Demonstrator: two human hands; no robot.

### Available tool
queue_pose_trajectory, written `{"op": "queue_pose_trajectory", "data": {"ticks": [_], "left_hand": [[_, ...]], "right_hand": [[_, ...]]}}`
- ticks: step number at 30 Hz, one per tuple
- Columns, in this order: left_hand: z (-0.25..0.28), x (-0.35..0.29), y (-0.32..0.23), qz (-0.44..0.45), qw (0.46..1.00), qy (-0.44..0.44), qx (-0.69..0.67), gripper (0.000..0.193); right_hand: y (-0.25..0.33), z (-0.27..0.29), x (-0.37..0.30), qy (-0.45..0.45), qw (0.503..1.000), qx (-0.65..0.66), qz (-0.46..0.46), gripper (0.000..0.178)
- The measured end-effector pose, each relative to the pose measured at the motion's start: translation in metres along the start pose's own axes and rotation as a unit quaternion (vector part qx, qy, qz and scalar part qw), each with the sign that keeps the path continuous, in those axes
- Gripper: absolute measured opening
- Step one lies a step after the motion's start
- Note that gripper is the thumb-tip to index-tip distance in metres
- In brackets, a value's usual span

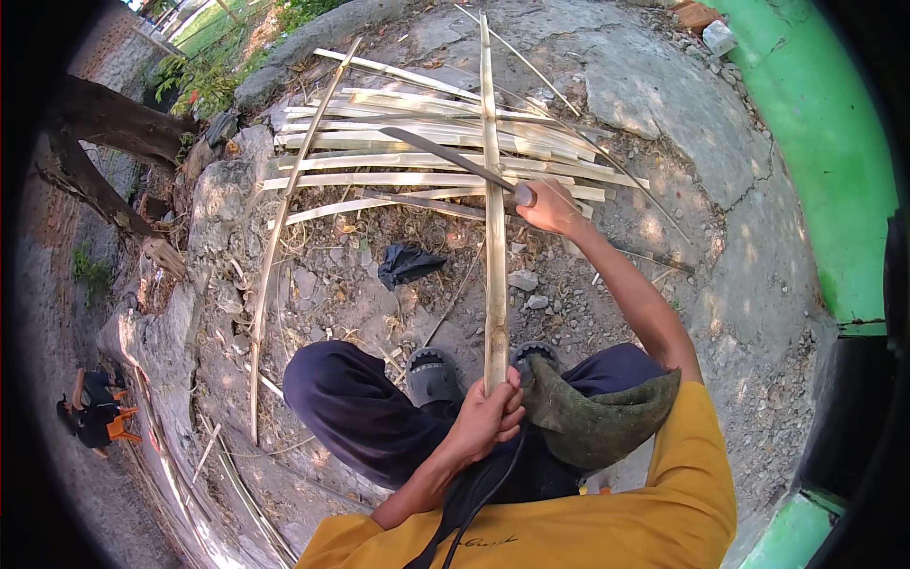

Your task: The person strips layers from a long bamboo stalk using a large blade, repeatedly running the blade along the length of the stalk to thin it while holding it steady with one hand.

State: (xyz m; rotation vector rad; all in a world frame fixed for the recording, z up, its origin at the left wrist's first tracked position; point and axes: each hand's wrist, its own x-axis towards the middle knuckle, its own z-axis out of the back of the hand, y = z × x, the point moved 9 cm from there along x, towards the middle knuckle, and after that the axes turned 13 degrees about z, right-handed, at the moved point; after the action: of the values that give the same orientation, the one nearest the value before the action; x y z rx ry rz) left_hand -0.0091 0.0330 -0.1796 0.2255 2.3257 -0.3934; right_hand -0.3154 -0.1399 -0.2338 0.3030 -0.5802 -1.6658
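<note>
My left hand (486, 417) is closed round the near end of a long split bamboo strip (496, 275), which points straight away from me between my feet. In my right hand (552, 208) is the handle of a machete (441, 152); its dark blade lies across the strip and reaches out to the left. Beyond, many pale bamboo strips (389, 178) lie side by side on the ground, running left to right. Another long strip (294, 180) slants over their left ends. A dark green cloth (597, 417) covers my right knee.
A crumpled black plastic bag (408, 266) and stones (523, 280) lie on the rubble before my feet. At the right runs a green wall (815, 142). Tree trunks (114, 123) stand at the left, where a person (87, 408) sits on an orange chair (123, 425).
</note>
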Motion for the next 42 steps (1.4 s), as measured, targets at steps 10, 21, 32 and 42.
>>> {"op": "queue_pose_trajectory", "data": {"ticks": [10, 21, 32, 42], "left_hand": [[-0.004, 0.0, 0.0, 0.01, 1.0, 0.018, -0.007, 0.005], [-0.005, 0.014, -0.015, 0.001, 0.998, 0.046, -0.036, 0.012], [0.003, 0.031, -0.002, 0.019, 0.99, 0.1, -0.097, 0.028], [0.012, 0.029, -0.002, -0.009, 0.999, -0.028, 0.042, 0.033]], "right_hand": [[-0.034, -0.014, -0.013, -0.01, 0.992, 0.101, -0.075, 0.025], [0.06, 0.021, -0.142, -0.015, 0.994, 0.088, 0.063, 0.026], [0.107, 0.027, -0.191, 0.02, 0.98, 0.126, 0.151, 0.025], [0.114, 0.01, -0.197, 0.084, 0.972, 0.093, 0.199, 0.025]]}}
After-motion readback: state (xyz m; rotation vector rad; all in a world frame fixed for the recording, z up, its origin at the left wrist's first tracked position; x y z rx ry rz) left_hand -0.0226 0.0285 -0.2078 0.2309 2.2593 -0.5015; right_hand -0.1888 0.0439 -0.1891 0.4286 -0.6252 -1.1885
